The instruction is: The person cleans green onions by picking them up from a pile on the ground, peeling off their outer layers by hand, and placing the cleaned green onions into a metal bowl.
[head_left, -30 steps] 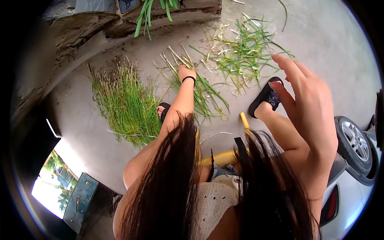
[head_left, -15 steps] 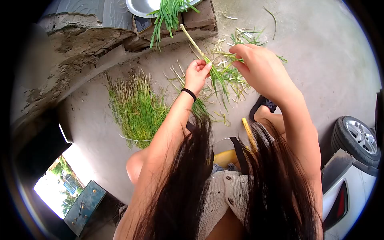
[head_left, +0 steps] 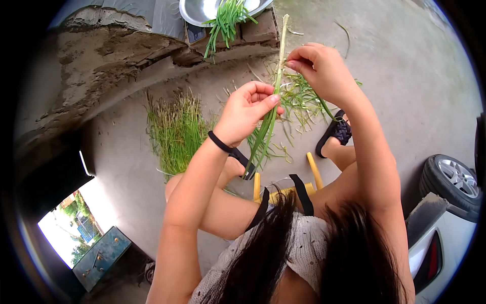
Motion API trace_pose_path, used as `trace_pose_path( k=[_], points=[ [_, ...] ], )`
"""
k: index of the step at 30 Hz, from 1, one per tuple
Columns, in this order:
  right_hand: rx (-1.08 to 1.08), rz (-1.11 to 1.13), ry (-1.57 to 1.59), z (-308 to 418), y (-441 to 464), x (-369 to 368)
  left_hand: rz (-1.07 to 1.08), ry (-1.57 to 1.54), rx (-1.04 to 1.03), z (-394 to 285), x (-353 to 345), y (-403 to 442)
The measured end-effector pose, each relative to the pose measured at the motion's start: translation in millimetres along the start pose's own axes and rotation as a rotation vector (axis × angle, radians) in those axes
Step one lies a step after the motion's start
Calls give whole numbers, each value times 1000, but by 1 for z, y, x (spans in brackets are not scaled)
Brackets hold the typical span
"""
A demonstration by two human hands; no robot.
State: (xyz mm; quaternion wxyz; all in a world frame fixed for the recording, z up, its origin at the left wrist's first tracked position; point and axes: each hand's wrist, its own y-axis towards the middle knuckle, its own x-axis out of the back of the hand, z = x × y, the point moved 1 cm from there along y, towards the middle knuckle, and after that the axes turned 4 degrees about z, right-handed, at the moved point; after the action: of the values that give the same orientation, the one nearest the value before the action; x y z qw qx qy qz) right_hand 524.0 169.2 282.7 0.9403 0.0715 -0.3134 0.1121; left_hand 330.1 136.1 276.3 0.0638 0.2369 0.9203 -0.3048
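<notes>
Fingers of the left hand [head_left: 245, 114] pinch a chive-like stalk [head_left: 279, 78] around its leafy part, thumb uppermost, the pale end pointing away. The right hand's [head_left: 325, 71] thumb and forefinger meet at the pale stem; whether they grip a shred of it is too small to tell. The stalk should be nearly weightless, its leaves limp and easily bruised, the pale stem stiffer; a light pinch where pale turns green should suit. Beyond, on the concrete floor [head_left: 126, 167], lie a pile of greens [head_left: 181, 131] at left and scattered trimmings [head_left: 304, 104]. Farthest, leaves [head_left: 226, 23] overhang a metal basin [head_left: 201, 11].
</notes>
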Motion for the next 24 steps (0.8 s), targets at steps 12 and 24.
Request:
trace_pose_path(
  k=[12,24],
  points=[
    [-311,-872,550,-57,7,65,218,-327,68,13,4,-10],
    [-513,1,-81,-4,-7,22,67,-330,-114,11,-4,-3]
  ],
)
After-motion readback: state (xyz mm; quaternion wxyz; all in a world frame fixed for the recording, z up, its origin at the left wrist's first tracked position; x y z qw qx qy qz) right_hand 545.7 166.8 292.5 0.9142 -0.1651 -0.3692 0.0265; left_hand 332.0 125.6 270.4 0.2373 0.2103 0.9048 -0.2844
